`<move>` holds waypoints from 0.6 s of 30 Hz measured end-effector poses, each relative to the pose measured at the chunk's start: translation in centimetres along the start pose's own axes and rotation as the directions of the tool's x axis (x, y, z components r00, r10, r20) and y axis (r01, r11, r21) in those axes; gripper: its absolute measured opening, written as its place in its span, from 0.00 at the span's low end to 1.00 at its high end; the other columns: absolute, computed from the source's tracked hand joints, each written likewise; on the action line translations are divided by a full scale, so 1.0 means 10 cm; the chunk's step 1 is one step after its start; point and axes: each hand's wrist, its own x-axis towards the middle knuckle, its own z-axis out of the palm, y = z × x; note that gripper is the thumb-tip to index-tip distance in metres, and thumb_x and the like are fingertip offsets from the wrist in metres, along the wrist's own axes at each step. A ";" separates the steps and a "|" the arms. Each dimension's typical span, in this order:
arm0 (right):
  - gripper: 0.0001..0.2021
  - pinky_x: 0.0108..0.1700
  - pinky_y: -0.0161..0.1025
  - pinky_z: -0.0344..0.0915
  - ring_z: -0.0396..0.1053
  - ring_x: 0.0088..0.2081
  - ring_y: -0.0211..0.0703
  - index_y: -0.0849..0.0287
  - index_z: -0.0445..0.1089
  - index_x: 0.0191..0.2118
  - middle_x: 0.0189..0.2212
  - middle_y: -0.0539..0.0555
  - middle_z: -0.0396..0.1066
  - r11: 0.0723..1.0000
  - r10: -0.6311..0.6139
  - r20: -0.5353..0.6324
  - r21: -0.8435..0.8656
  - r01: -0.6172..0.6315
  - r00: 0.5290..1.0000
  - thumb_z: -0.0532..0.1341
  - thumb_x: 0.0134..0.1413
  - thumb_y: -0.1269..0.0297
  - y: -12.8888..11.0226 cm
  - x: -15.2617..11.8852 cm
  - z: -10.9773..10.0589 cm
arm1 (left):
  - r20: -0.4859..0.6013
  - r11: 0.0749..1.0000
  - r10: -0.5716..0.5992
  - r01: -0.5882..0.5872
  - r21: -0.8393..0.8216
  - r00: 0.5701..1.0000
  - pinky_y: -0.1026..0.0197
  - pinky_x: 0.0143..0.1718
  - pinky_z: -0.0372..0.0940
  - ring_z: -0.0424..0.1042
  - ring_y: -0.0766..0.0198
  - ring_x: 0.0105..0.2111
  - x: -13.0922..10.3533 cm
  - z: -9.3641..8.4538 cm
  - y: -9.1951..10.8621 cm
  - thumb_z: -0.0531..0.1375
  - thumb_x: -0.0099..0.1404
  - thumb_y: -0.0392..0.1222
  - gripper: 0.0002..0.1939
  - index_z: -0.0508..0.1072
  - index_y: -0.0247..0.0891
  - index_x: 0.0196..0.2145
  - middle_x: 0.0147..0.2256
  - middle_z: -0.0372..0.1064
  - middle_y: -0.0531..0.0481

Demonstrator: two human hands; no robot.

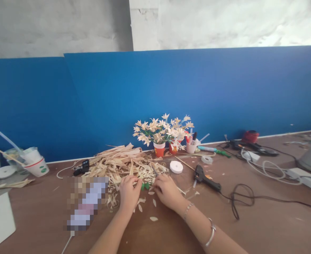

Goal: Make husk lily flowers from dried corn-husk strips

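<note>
At the near edge of a pile of dried husk strips (113,164), my left hand (129,193) has its fingers pinched together at a small green piece (145,186). Facing it from the right, my right hand (166,190) is closed around a slim dark tool (154,171), whose tip points up and left; its kind does not show. Several pale petal-shaped pieces (153,218) lie on the brown table between and below my hands. Part of what the fingertips grip is hidden.
Husk flowers (166,128) stand in red cups (159,151) behind the pile. A white tape roll (176,167) and black glue gun (205,179) with a looping cord lie rightward. Leftward are a blurred-out phone-like object (88,204) and a white cup (37,167). A blue panel (155,84) backs the table.
</note>
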 end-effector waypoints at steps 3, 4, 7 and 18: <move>0.05 0.41 0.37 0.56 0.63 0.38 0.42 0.59 0.70 0.28 0.31 0.52 0.68 1.000 -0.007 0.022 0.026 0.007 1.000 0.59 0.47 0.75 0.00 0.00 -0.04 | 0.022 0.999 0.020 -0.019 -0.033 1.000 0.55 0.40 0.61 0.67 0.57 0.35 0.00 0.01 0.00 0.57 0.57 0.41 0.09 0.73 0.39 0.23 0.29 0.72 0.48; 0.04 0.41 0.37 0.56 0.63 0.37 0.42 0.59 0.70 0.27 0.30 0.52 0.68 0.999 -0.024 0.044 0.033 0.023 0.999 0.60 0.47 0.73 0.00 0.00 -0.06 | 0.026 0.999 0.027 -0.026 -0.043 0.999 0.55 0.40 0.61 0.67 0.57 0.35 0.00 0.01 0.00 0.57 0.57 0.40 0.08 0.73 0.39 0.23 0.29 0.72 0.48; 0.04 0.40 0.36 0.56 0.63 0.36 0.42 0.60 0.70 0.25 0.29 0.52 0.68 0.999 -0.050 0.092 0.018 0.049 0.995 0.60 0.47 0.72 0.00 -0.01 -0.07 | 0.025 0.998 0.036 -0.035 -0.055 0.999 0.55 0.40 0.61 0.68 0.57 0.35 -0.01 0.02 0.00 0.57 0.56 0.39 0.07 0.73 0.39 0.24 0.29 0.72 0.49; 0.08 0.41 0.37 0.57 0.62 0.37 0.43 0.59 0.71 0.30 0.31 0.52 0.68 1.000 -0.021 0.061 -0.003 0.021 0.998 0.58 0.44 0.76 0.00 -0.01 -0.08 | 0.089 0.996 0.066 -0.060 -0.061 0.994 0.55 0.39 0.62 0.68 0.57 0.34 -0.03 0.07 -0.02 0.57 0.55 0.36 0.06 0.74 0.39 0.25 0.30 0.72 0.49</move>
